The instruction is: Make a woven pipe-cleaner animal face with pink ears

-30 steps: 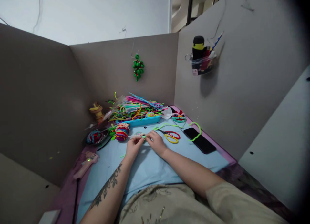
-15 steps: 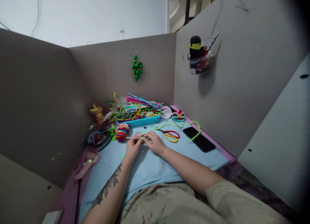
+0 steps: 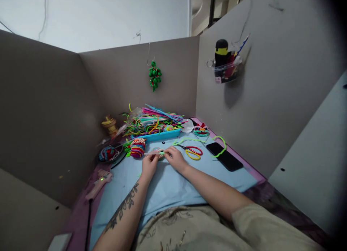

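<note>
My left hand is closed in a pinch on a thin pale stick, which lies level just above the blue-covered table. At the stick's right end, a small light-green fuzzy piece sits between my fingertips; it looks like pipe cleaner. My right hand is pinched at that green piece from the right. Fingers partly hide how the two are joined. Right of my hands lie scissors with red and yellow handles. To the left stands a striped multicoloured pipe-cleaner piece.
A blue tray heaped with pipe cleaners stands at the back. A black phone lies right, partly under a light-green strand. At left are a pink glue gun and a bowl. Grey panels enclose the table.
The view has shifted slightly, moving everything a little to the right. My fingertips have parted slightly, showing more of the light-green piece between them. Both hands keep their pinch.
</note>
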`<state>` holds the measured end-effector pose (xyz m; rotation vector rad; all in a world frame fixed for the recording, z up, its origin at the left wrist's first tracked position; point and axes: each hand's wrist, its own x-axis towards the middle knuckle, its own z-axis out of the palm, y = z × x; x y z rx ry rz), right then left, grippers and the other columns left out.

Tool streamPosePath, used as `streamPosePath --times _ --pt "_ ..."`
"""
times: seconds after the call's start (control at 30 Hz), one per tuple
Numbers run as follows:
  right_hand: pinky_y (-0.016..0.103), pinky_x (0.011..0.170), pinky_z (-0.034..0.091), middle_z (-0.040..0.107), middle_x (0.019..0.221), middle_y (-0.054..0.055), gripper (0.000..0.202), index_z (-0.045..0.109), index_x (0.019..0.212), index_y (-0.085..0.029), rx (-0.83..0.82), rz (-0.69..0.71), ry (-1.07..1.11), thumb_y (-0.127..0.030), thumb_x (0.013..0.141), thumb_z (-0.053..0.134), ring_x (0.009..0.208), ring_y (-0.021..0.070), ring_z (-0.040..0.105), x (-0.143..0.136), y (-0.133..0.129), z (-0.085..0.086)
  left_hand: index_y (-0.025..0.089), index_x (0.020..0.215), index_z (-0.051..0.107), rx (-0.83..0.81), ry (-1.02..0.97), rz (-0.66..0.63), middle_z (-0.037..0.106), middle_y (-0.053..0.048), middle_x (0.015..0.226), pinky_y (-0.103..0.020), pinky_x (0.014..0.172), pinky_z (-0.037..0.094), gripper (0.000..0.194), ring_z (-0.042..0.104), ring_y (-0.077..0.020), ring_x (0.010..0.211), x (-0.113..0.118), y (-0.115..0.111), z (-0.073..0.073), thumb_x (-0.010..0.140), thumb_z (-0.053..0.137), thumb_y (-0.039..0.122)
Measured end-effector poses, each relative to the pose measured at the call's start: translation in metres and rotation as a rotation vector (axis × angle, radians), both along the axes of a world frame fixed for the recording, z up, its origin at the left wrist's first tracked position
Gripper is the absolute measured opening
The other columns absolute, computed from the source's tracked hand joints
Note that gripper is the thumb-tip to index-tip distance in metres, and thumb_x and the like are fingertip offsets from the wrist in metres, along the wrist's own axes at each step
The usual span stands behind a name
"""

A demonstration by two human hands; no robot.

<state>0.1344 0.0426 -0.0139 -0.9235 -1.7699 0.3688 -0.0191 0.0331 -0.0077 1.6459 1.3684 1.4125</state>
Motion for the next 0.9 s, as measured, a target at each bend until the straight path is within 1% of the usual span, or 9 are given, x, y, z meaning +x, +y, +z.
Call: streamPosePath --times 0.1,0.27,0.4,0.53,0.63,0.73,0.8,0.9 --pt "0.027 0.07 0.041 0.058 0.077 0.003 0.01 0.063 0.078 -0.019 0.005 -0.033 0.017 -0.015 0.078 0.053 0.076 0.0154 0.053 -0.0012 0.0001 -0.0001 0.014 0.076 0.071 -0.025 -0.033 -0.015 0.07 -0.006 0.073 -0.03 0.066 0.049 0.021 0.063 -0.0204 0.07 0.0003 0.0003 0.0002 0.069 0.062 0.032" --pt "0.027 0.072 0.041 0.058 0.077 0.003 0.009 0.062 0.078 -0.019 0.008 -0.059 0.044 -0.015 0.078 0.054 0.079 0.0163 0.053 -0.0031 0.0002 -0.0011 0.013 0.079 0.071 -0.066 -0.095 -0.1 0.071 -0.007 0.076 -0.03 0.067 0.049 0.025 0.064 -0.0198 0.071 0.0036 -0.0028 0.0036 0.067 0.066 0.034" --pt "0.028 0.074 0.041 0.058 0.078 0.003 0.007 0.061 0.078 -0.019 0.046 -0.074 0.017 -0.015 0.078 0.055 0.08 0.0169 0.053 -0.0033 -0.001 -0.0013 0.012 0.078 0.072 -0.074 -0.098 -0.08 0.07 -0.007 0.072 -0.029 0.064 0.049 0.027 0.063 -0.019 0.066 0.0056 -0.0064 0.0062 0.065 0.068 0.035" --pt "0.03 0.075 0.041 0.057 0.078 0.003 0.009 0.059 0.076 -0.019 0.087 -0.101 -0.045 -0.011 0.077 0.053 0.081 0.0178 0.051 -0.0045 -0.002 -0.001 0.011 0.075 0.072 -0.086 -0.039 -0.03 0.07 -0.007 0.068 -0.029 0.062 0.048 0.029 0.063 -0.0196 0.064 0.0057 -0.0082 0.0075 0.065 0.067 0.039" --pt "0.031 0.076 0.041 0.056 0.08 0.005 0.009 0.057 0.075 -0.019 0.116 -0.118 -0.122 -0.01 0.075 0.054 0.083 0.0193 0.05 -0.0059 -0.0023 -0.0015 0.012 0.075 0.072 -0.064 -0.026 -0.024 0.071 -0.007 0.071 -0.029 0.066 0.048 0.028 0.063 -0.0204 0.069 0.0064 -0.0091 0.0088 0.066 0.066 0.039" --pt "0.033 0.076 0.041 0.055 0.082 0.006 0.01 0.055 0.075 -0.019 0.133 -0.129 -0.183 -0.009 0.073 0.054 0.085 0.0211 0.049 -0.0066 -0.0025 -0.0025 0.014 0.075 0.072 0.007 -0.059 -0.071 0.071 -0.007 0.079 -0.03 0.073 0.048 0.024 0.064 -0.021 0.079 0.0077 -0.0091 0.0093 0.069 0.065 0.036" --pt "0.033 0.078 0.041 0.055 0.084 0.006 0.014 0.055 0.078 -0.019 0.122 -0.108 -0.179 -0.007 0.072 0.053 0.087 0.0214 0.048 -0.0065 -0.0023 -0.0031 0.014 0.077 0.071 0.03 -0.089 -0.107 0.07 -0.007 0.083 -0.03 0.075 0.048 0.023 0.063 -0.0212 0.082 0.0079 -0.008 0.0081 0.069 0.065 0.034" --pt "0.033 0.08 0.041 0.055 0.091 0.006 0.024 0.054 0.093 -0.019 0.09 -0.024 -0.128 -0.008 0.071 0.054 0.089 0.0205 0.049 -0.0053 -0.0018 -0.003 0.014 0.081 0.07 0.022 -0.099 -0.116 0.07 -0.007 0.085 -0.029 0.072 0.049 0.023 0.064 -0.0205 0.08 0.0059 -0.0052 0.0047 0.069 0.065 0.033"
